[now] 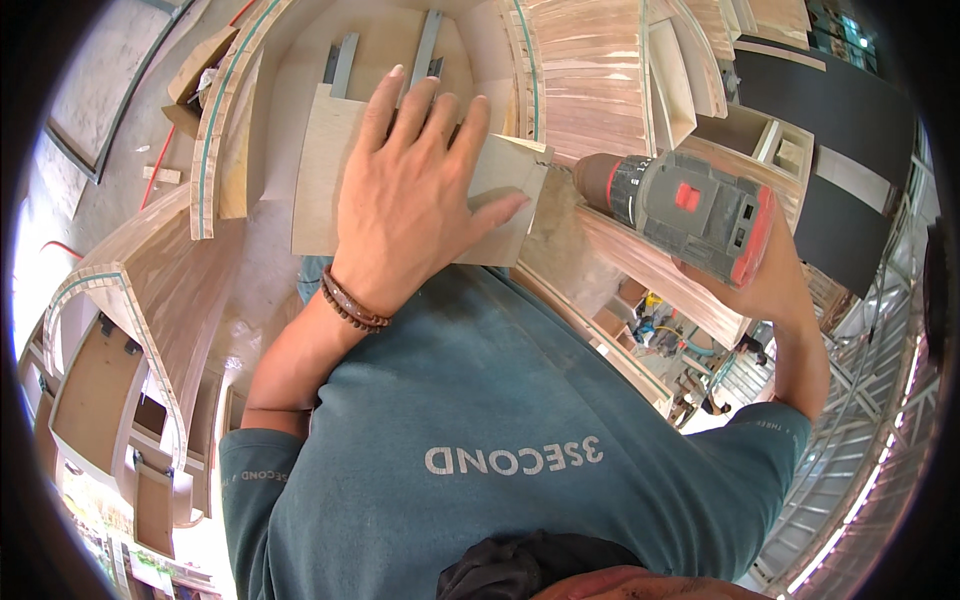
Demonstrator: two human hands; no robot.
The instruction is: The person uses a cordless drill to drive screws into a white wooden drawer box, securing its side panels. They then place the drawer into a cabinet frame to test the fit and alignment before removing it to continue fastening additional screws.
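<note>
A flat, pale plywood panel [318, 205] lies in front of my chest. My left hand [405, 195] rests on it palm down, fingers stretched and spread, with the thumb toward the panel's right side. My right hand [750, 292] is wrapped round the grip of a black and red cordless drill [690, 205], whose body hides most of the fingers. The drill points left, and its thin twist bit [556, 166] meets the panel's right edge near the upper corner. Whether the bit has entered the wood I cannot tell.
Beyond the panel is a curved wooden cabinet shell [290, 60] with metal drawer slides [426, 50] inside. Another curved wooden unit [130, 300] stands at left. Dark boards [840, 170] lie at right. An orange-red hose [158, 165] runs along the floor at far left.
</note>
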